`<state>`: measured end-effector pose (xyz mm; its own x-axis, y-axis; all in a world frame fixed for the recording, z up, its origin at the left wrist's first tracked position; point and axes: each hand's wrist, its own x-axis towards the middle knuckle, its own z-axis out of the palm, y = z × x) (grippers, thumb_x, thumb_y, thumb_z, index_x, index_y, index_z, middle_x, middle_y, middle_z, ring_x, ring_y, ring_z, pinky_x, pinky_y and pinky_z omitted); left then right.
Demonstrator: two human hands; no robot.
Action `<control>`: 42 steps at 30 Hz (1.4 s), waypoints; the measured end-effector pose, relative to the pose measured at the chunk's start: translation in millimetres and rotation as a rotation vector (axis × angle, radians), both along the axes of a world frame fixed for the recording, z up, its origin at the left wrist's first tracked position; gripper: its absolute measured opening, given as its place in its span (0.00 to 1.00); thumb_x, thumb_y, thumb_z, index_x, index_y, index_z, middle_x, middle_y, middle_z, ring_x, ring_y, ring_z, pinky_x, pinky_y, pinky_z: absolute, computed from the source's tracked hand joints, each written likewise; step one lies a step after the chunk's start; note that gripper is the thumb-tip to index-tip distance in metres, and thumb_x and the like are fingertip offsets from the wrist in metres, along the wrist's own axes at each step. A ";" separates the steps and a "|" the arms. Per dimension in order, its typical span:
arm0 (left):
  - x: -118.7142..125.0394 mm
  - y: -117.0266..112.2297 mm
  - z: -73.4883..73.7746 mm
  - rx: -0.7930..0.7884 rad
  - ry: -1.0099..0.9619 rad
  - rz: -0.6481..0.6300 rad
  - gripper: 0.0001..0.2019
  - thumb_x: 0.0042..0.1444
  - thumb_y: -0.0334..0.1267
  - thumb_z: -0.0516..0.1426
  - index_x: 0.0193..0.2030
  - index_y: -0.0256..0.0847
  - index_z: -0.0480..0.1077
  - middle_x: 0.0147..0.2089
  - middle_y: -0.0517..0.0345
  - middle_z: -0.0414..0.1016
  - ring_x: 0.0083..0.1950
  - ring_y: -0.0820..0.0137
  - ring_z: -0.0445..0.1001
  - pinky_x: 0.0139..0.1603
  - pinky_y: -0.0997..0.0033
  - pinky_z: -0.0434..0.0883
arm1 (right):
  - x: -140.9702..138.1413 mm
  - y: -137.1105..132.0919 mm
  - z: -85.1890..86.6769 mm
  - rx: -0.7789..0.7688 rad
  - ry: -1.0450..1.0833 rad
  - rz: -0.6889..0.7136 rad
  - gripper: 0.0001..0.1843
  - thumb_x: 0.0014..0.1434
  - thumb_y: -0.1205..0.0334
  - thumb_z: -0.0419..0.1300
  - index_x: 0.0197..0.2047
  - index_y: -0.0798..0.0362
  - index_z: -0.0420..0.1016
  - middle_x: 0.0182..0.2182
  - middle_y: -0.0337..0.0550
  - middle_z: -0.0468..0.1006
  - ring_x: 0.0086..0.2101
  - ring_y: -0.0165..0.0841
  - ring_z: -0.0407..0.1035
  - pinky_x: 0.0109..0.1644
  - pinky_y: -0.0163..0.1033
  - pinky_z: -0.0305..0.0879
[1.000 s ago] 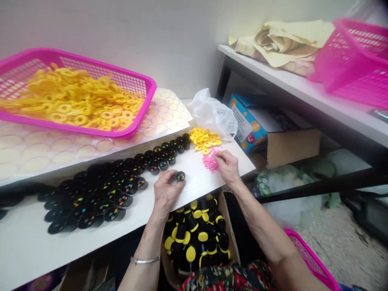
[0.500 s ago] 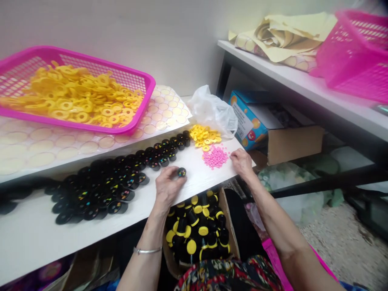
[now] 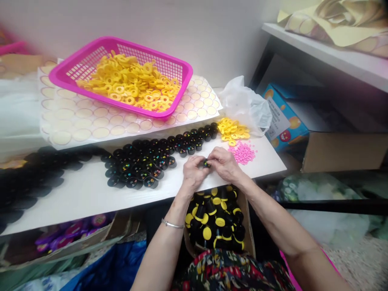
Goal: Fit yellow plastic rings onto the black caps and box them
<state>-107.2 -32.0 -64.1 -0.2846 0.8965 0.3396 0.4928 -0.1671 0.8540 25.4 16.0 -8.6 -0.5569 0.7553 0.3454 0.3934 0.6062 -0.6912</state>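
Observation:
My left hand (image 3: pixel 195 173) is closed around a small black cup (image 3: pixel 206 163) over the white table. The fingers of my right hand (image 3: pixel 224 163) are pinched together at the cup's mouth; whatever they hold is hidden. Just beyond my right hand lies a loose heap of small pink beads (image 3: pixel 243 152), with a pile of yellow rings (image 3: pixel 233 130) behind it. To the left stand many black cups (image 3: pixel 142 165) in packed rows, with coloured bits showing inside. An open carton (image 3: pixel 249 218) below the table edge, close to my body, holds black cups with yellow lids (image 3: pixel 220 222).
A pink basket (image 3: pixel 182 95) full of yellow rings stands on printed sheets (image 3: pixel 100 132) at the back. A clear plastic bag (image 3: pixel 245 105) lies beside the ring pile. On the right are a blue box (image 3: pixel 277 117), a brown carton (image 3: pixel 342 151) and a raised shelf (image 3: pixel 321 50).
My right hand has moved left from the pink beads to the cup in my left hand, and the two hands now meet. The whole view has swung leftward.

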 end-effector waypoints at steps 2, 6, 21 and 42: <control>-0.2 0.2 -0.1 0.004 0.007 -0.004 0.08 0.40 0.35 0.63 0.31 0.41 0.73 0.30 0.60 0.72 0.36 0.70 0.68 0.40 0.70 0.66 | -0.7 -0.1 -2.7 0.020 -0.083 0.001 0.06 0.52 0.72 0.57 0.27 0.52 0.71 0.27 0.39 0.67 0.33 0.31 0.62 0.37 0.36 0.58; -0.9 1.1 -1.5 -0.002 0.009 -0.011 0.08 0.40 0.33 0.62 0.31 0.41 0.73 0.30 0.60 0.72 0.36 0.69 0.69 0.41 0.69 0.67 | -2.1 -1.3 -2.6 0.036 -0.216 -0.014 0.06 0.53 0.70 0.57 0.28 0.52 0.72 0.28 0.40 0.68 0.35 0.32 0.62 0.38 0.36 0.58; -0.1 0.6 -2.1 -0.028 -0.015 -0.003 0.09 0.39 0.33 0.62 0.32 0.42 0.73 0.31 0.60 0.73 0.37 0.69 0.69 0.42 0.68 0.66 | -1.9 1.3 -1.6 -0.095 -0.110 0.019 0.05 0.51 0.69 0.58 0.28 0.51 0.75 0.26 0.38 0.68 0.31 0.30 0.64 0.35 0.35 0.59; -4.1 0.7 -6.0 -0.058 -0.076 0.004 0.13 0.35 0.33 0.63 0.33 0.40 0.74 0.34 0.58 0.74 0.38 0.68 0.71 0.43 0.66 0.69 | 40.7 61.6 -17.7 0.059 -0.433 -0.696 0.11 0.50 0.56 0.57 0.31 0.54 0.74 0.34 0.51 0.72 0.38 0.42 0.65 0.38 0.43 0.59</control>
<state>-111.3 -31.3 -70.1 -0.3110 0.9128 0.2645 0.4271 -0.1144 0.8969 66.1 77.6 -26.4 -0.0605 0.9643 0.2578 0.9173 0.1555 -0.3665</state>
